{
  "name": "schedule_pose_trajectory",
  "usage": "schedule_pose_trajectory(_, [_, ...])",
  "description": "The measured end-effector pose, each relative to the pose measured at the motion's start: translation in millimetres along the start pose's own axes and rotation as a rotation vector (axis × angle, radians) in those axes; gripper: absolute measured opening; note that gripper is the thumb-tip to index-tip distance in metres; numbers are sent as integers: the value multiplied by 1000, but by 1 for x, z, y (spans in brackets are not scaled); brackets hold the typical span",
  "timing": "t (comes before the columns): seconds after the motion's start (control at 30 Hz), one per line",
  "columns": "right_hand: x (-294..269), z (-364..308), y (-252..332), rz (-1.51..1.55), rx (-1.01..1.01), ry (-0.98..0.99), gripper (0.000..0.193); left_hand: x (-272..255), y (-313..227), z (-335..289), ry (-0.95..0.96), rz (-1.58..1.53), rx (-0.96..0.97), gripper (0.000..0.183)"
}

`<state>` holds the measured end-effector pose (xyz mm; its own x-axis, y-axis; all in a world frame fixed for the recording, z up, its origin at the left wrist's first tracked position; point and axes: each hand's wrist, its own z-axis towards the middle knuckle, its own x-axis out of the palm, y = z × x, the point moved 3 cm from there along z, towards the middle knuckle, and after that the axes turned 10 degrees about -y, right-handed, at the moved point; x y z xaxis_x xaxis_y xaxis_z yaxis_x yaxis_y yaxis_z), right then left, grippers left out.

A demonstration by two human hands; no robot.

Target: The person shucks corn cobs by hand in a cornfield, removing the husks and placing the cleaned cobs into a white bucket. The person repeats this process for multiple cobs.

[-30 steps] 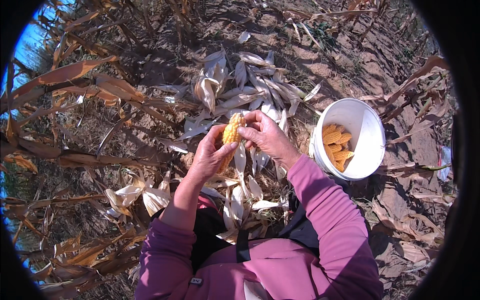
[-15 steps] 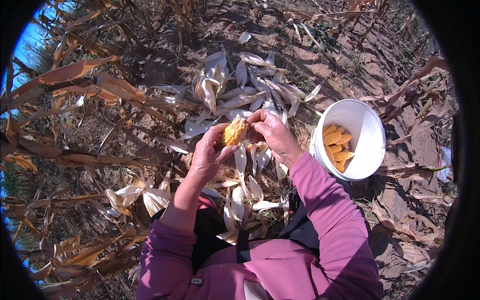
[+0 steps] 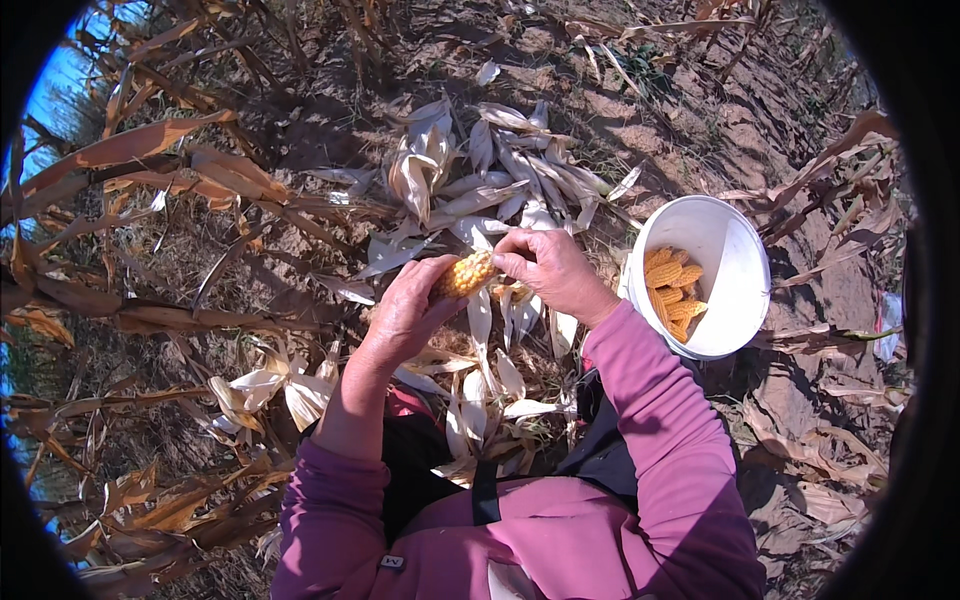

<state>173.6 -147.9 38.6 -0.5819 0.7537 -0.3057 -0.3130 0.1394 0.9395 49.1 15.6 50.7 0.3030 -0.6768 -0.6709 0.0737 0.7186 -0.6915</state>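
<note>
A husked yellow corn cob (image 3: 466,275) lies tilted in my left hand (image 3: 408,305), whose fingers wrap around its lower end. The cob's paler tip points up and to the right. My right hand (image 3: 556,268) is closed at that tip, thumb and forefinger pinched together against it; whether silk or husk is between them is too small to make out. Below the hands, pale stripped husks (image 3: 475,405) lie on the ground between my legs.
To the right stands a white bucket (image 3: 738,290) with several yellow cobs (image 3: 672,280) inside. A heap of dry husks (image 3: 500,170) lies beyond my hands. Dry corn stalks and leaves (image 3: 130,160) crowd the left side. Bare soil (image 3: 640,150) stretches toward the far right.
The cob has tipped over to the right, from nearly upright to slanting. My right hand's fingers have come onto its tip. The bucket has stayed in place.
</note>
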Motion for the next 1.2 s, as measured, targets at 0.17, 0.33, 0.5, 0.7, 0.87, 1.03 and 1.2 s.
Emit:
schedule_pose_trajectory(0.17, [4,0,7,-156,-274,-39,15,6,14,-8,172,-455,-352,45])
schedule_pose_trajectory(0.33, [2,-2,14,-107,-249,-15,13,2,12,-9,305,-723,-454,47])
schedule_pose_trajectory(0.5, [7,-5,11,-81,-196,-66,15,5,15,-11,324,-873,-531,46])
schedule_pose_trajectory(0.7, [5,-4,7,69,-56,2,16,7,19,-12,345,-1078,-579,48])
schedule_pose_trajectory(0.87, [-1,-5,18,10,-204,-63,20,8,22,-12,334,-1077,-603,50])
schedule_pose_trajectory(1.03, [1,-6,23,-30,-292,-142,14,6,19,-11,350,-1105,-622,48])
schedule_pose_trajectory(1.2, [-3,-6,18,-135,-318,-61,11,4,12,-10,335,-946,-652,46])
